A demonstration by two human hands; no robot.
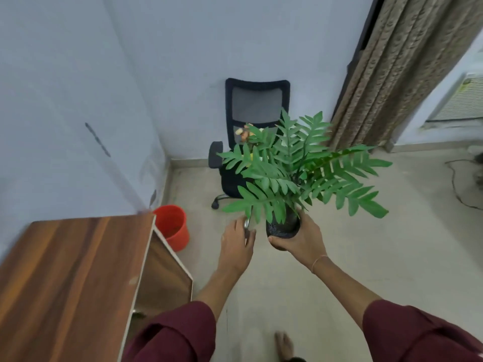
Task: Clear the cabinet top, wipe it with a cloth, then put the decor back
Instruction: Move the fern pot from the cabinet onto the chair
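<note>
**Fig. Decor held clear of the cabinet top (70, 270).** The right hand (300, 241) cups the black pot (283, 227) of a fern (300, 173), its fingers (306, 222) wrapped round the lower wall and base. The left hand (236, 244) curls its fingers on a slim shiny object (247, 222), apparently the holder of an orange-and-yellow flower sprig (244, 133), though it is too blurred to be sure. Both pieces hang over the floor (366, 257), just beside each other, to the right of the cabinet and apart from it. Whether they are leaving or returning cannot be told, and no cloth is in view.

*Technique.* The spreading fronds probably make the pot top-heavy, so it should stay upright with support under the base. The sprig should be kept out of the fronds. Each piece should sit flat before the grip loosens. The carrier should steer clear of the red bucket (172, 226) and the office chair (257, 105).

*Count.* One potted fern, one flower sprig, one cabinet, one bucket, one chair, two hands.
</note>
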